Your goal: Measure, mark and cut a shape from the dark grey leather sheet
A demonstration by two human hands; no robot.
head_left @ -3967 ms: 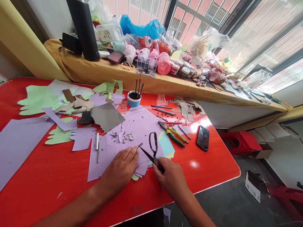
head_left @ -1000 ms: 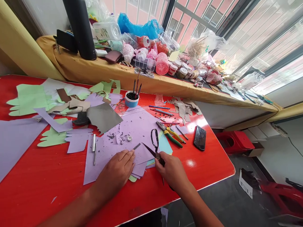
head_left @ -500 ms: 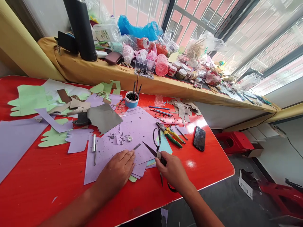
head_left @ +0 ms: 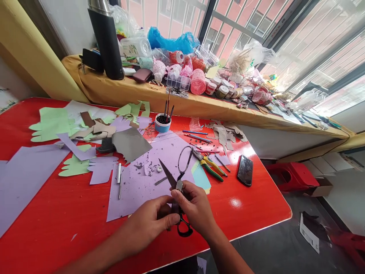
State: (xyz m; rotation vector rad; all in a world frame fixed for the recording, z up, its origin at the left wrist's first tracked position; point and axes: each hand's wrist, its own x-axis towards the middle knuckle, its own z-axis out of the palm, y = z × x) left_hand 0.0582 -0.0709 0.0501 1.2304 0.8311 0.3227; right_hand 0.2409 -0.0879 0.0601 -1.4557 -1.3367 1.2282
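Note:
A pair of scissors with black handles stands spread above the front edge of the purple paper. My right hand is closed around its pivot, one blade pointing up and left. At the lower part of the scissors, my left hand has its thumb and fingers closed on the dark metal; the exact contact is partly hidden. A thin grey strip lies loose on the paper just beyond the hands. Near it are a small round metal piece and scattered dark scraps.
Pliers and a black phone lie to the right. Metal rods rest at left, near a grey sheet. A blue-and-white tub holds sticks upright. Jars and bags crowd the yellow-covered ledge behind.
My left hand has left the grey strip on the paper and come to the scissors. My right hand has brought the scissors left, towards it. The view has shifted slightly.

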